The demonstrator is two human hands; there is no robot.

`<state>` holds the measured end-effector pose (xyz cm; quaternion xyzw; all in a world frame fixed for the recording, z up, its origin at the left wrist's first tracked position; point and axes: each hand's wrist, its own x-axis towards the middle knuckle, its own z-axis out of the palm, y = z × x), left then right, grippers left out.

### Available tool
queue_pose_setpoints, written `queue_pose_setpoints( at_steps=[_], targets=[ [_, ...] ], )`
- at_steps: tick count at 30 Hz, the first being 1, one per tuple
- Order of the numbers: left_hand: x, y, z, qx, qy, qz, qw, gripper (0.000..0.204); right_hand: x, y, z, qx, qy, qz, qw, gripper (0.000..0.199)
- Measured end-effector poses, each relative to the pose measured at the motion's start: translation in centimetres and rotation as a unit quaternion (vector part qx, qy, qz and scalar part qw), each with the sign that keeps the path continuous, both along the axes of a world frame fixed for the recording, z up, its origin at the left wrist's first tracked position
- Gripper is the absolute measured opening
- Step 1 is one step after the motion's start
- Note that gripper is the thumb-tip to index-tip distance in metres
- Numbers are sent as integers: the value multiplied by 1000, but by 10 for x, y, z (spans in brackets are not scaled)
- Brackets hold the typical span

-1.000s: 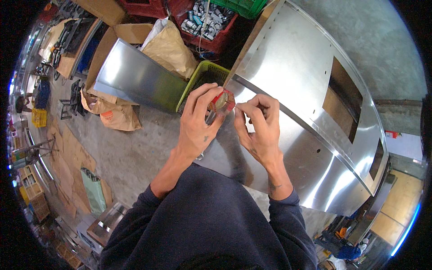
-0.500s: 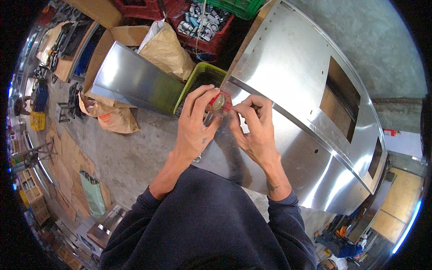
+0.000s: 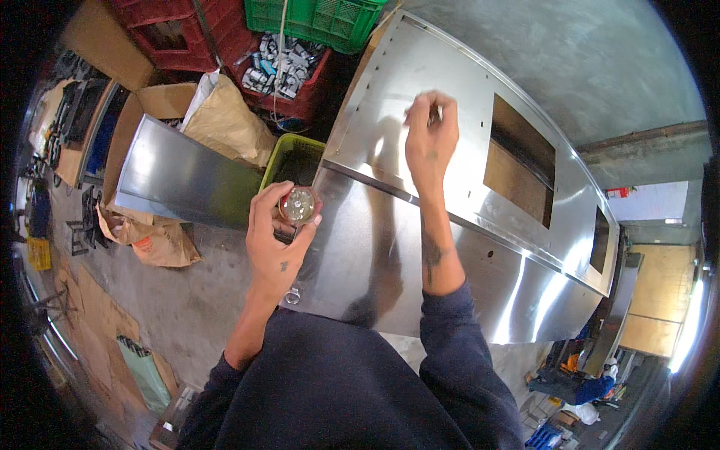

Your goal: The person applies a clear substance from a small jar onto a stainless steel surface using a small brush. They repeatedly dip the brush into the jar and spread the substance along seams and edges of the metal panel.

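My left hand (image 3: 279, 244) holds a small round red container (image 3: 298, 205) with shiny metal pieces inside, at the near left edge of a large stainless steel panel (image 3: 390, 247). My right hand (image 3: 430, 135) is stretched forward over the panel's upper face, fingertips pinched together close to a row of small holes near its far edge; whatever is pinched there is too small to make out. The panel has two rectangular cut-outs (image 3: 519, 161) on its right half.
A green basket (image 3: 289, 157) sits just left of the panel, beside a folded steel sheet (image 3: 184, 180) and brown paper bags (image 3: 229, 120). Red crates (image 3: 285, 71) with metal parts and a green crate (image 3: 330, 19) stand beyond. Cardboard lies on the concrete floor at left.
Both hands were together at the container. Now my right hand has reached forward over the panel, while my left hand with the container has dropped back slightly.
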<state>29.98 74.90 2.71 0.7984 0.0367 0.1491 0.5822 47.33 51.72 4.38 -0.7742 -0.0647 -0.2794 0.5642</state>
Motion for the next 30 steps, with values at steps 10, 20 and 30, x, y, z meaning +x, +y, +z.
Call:
queue_pose_setpoints(
  at_steps=[10, 20, 30],
  targets=[
    [-16, 10, -15, -39, 43, 6, 998, 67, 204, -33, -80, 21, 39, -86, 995, 29],
    [-17, 15, -16, -55, 83, 22, 995, 66, 202, -37, -90, -129, -10, -85, 988, 34],
    [-16, 12, -20, -63, 83, 13, 994, 65, 191, -32, -80, -111, -17, -68, 991, 38]
  ],
)
